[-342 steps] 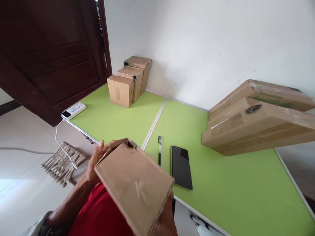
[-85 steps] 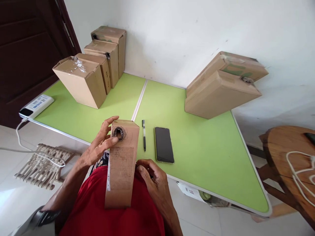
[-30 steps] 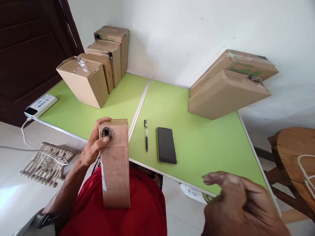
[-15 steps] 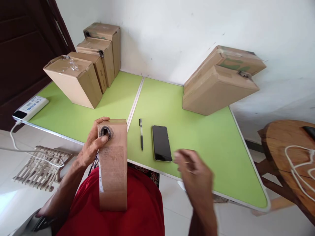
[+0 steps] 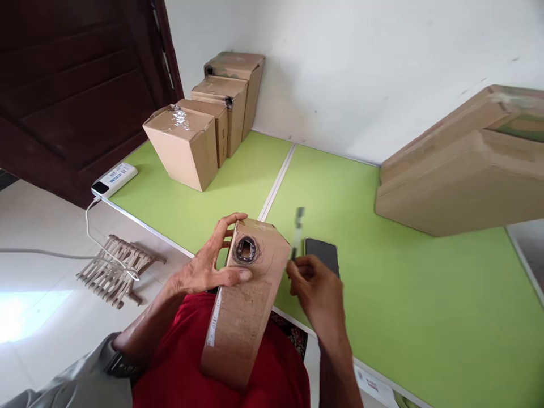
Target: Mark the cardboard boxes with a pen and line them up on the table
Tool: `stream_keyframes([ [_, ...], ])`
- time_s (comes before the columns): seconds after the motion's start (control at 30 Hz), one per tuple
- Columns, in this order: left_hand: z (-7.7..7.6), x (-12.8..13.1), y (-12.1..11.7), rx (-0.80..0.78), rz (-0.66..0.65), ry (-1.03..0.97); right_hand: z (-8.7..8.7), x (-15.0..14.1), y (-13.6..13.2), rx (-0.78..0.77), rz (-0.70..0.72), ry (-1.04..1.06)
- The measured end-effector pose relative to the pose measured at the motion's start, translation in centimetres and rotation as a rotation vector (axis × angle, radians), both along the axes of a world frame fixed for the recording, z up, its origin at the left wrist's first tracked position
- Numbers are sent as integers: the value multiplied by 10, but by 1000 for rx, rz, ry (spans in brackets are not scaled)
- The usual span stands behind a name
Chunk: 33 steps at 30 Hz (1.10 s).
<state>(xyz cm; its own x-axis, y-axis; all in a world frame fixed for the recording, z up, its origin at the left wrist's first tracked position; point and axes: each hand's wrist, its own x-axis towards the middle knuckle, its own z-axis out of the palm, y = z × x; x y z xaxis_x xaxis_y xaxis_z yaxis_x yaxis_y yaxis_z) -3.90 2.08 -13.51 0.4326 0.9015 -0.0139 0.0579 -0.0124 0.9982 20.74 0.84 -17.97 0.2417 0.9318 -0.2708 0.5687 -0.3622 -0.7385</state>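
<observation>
My left hand [image 5: 216,260] grips a cardboard box [image 5: 244,317] by its upper left side, thumb across the face just below a dark-rimmed hole [image 5: 245,250]. The box is tilted and rests against the red cloth over my lap. To its right, my right hand [image 5: 317,286] pinches the dark lower end of a pen [image 5: 298,229], which stands up blurred from the fingers. Behind that hand lies a dark smartphone [image 5: 323,253] on the green table, partly hidden by the fingers and wrist.
Several cardboard boxes [image 5: 187,141] stand at the table's back left, and more boxes [image 5: 446,181] at the right by the wall. A white power bank [image 5: 117,178] with a cable sits on the left edge of the green table [image 5: 425,300]. A woven stool [image 5: 113,272] is on the floor.
My right hand has moved left past the phone and taken hold of the pen that lay on the table. The box in my left hand has tilted. The view has shifted.
</observation>
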Motion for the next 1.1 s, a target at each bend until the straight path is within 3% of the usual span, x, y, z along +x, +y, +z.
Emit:
stream_keyframes([
  [0.07,0,0,0,-13,4,-22,15,6,-9,131,-109,146],
  [0.17,0,6,-1,-29,-10,-54,44,-2,-28,526,-214,484],
  [0.27,2,14,-2,-12,-32,-17,67,-26,-45,783,-122,682],
  [0.4,1,21,-2,78,-29,33,70,-52,-54,808,42,678],
  [0.57,-4,21,-2,98,-38,17,63,-51,-54,761,119,689],
  [0.8,1,25,-2,63,-58,22,63,-41,-60,728,97,441],
  [1.1,1,20,-3,31,-31,16,67,-35,-62,755,59,286],
])
